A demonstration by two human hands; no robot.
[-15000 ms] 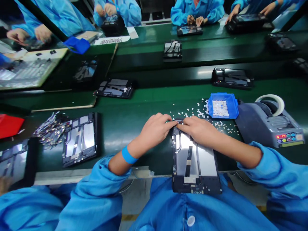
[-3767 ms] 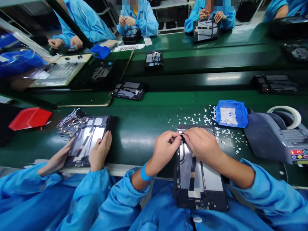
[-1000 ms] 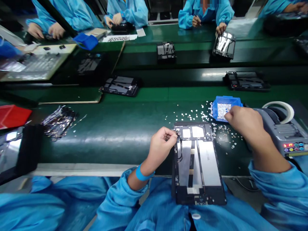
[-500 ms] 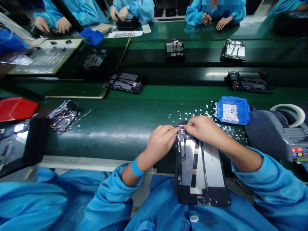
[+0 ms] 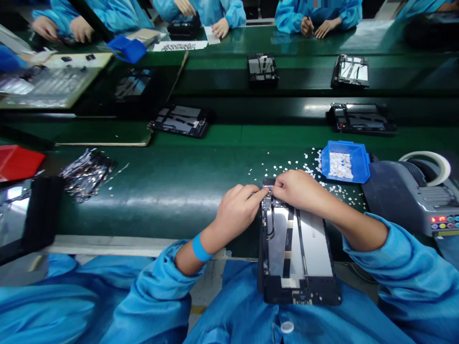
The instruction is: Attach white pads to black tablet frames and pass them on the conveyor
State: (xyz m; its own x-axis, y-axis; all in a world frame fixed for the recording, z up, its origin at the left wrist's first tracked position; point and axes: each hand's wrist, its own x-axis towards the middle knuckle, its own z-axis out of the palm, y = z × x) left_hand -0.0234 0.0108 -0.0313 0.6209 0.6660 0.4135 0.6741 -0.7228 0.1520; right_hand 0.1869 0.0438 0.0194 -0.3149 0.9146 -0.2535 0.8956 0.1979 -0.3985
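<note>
An opened tablet point(image 5: 315, 239), its silver battery panels and dark flex cables exposed, tilts from the bench edge towards my lap. My left hand point(image 5: 236, 210) is at its top left corner, index finger stretched onto the small parts there and the other fingers curled together. Close beside that fingertip, my right hand point(image 5: 296, 189) is closed in a pinch over the top end of the tablet. What sits between its fingertips is hidden. Small white pieces point(image 5: 290, 168) lie scattered on the bench just beyond both hands.
A blue bin point(image 5: 362, 162) of white pieces stands right, beside a grey tape dispenser point(image 5: 390, 200). Metallic strips point(image 5: 88, 174) and a red bin point(image 5: 17, 161) lie left. More opened tablets point(image 5: 182, 120) rest along the line. Co-workers' hands point(image 5: 220, 27) show across it.
Both hands stay at the tablet's top end, with only slight finger shifts. A red spot by my left fingertip is no longer visible. Across the line, a co-worker's hands have moved apart.
</note>
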